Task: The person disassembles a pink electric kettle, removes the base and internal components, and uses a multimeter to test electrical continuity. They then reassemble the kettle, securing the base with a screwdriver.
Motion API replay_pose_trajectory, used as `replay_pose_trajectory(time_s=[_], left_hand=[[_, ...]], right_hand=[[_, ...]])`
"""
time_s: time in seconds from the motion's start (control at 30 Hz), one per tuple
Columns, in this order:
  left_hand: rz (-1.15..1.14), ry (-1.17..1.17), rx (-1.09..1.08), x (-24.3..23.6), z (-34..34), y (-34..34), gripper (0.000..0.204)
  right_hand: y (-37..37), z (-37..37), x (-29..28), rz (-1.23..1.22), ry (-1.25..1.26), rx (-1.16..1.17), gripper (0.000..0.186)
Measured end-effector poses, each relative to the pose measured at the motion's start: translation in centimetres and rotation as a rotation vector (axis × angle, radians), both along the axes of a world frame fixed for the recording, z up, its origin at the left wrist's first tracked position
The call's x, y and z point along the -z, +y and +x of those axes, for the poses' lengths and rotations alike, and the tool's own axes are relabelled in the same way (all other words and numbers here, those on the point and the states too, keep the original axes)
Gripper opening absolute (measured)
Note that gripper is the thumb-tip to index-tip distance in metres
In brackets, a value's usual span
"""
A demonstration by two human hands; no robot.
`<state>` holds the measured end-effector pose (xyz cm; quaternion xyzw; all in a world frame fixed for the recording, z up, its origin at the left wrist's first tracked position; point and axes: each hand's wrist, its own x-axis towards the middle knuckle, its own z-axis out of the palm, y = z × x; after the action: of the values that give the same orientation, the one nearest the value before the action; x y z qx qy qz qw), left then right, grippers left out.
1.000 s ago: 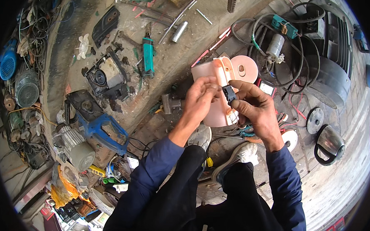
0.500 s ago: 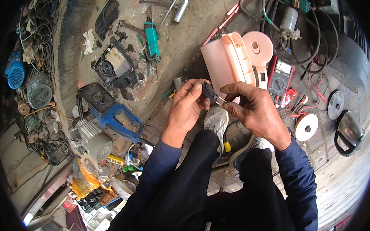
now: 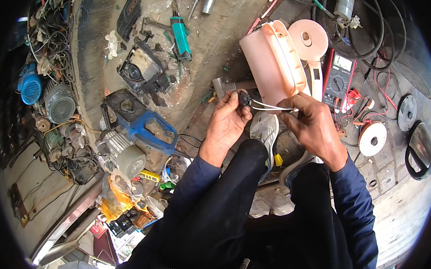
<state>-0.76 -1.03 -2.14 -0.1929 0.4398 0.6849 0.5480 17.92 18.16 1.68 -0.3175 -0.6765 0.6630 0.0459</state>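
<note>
While the left hand (image 3: 223, 126) pinches a small black part (image 3: 244, 101) between thumb and fingertips, the right hand (image 3: 315, 124) grips the far ends of two thin white wires (image 3: 269, 107), which run nearly straight from the part across the gap between the hands. The black part sits above the person's knees, just to the left of a shoe (image 3: 264, 129) and near the lower end of a pale pink plastic housing (image 3: 270, 64) that lies tilted on the paved floor. Beside the housing is a pink piece with a round, slotted end (image 3: 315, 38). To its right lies a red-edged multimeter (image 3: 337, 80) with a dark face, and below that, a white disc (image 3: 372, 139) with a dark centre. Well to the left, a blue frame (image 3: 168, 145) lies next to a grey motor (image 3: 130, 160).
</note>
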Motion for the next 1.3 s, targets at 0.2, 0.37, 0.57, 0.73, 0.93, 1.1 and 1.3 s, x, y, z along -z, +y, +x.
replay_pose_trajectory(time_s=[0.2, 0.37, 0.57, 0.73, 0.93, 1.1, 1.3], left_hand=[[0.003, -0.002, 0.044, -0.3, -0.4, 0.3, 0.018], [0.041, -0.097, 0.06, 0.0, -0.2, 0.5, 0.02], [0.054, -0.207, 0.035, 0.5, -0.1, 0.4, 0.023], [0.052, -0.239, 0.016, 0.6, -0.2, 0.2, 0.024], [0.068, -0.254, 0.014, 0.4, -0.3, 0.2, 0.023], [0.047, -0.251, -0.003, -0.1, -0.5, 0.2, 0.022], [0.044, -0.225, 0.003, -1.0, -0.9, 0.5, 0.018]], right_hand=[[-0.3, 0.5, 0.5, -0.106, -0.001, 0.033, 0.016], [0.1, 0.6, 1.1, -0.067, 0.061, 0.086, 0.016], [0.4, 0.6, 1.3, -0.085, 0.025, 0.089, 0.015], [0.4, 0.4, 1.7, -0.059, 0.036, 0.095, 0.015], [0.6, 0.3, 1.6, -0.051, 0.011, 0.105, 0.015], [1.0, 0.0, 1.6, -0.104, -0.055, 0.062, 0.015], [1.1, -0.8, 2.3, -0.127, -0.04, 0.112, 0.018]])
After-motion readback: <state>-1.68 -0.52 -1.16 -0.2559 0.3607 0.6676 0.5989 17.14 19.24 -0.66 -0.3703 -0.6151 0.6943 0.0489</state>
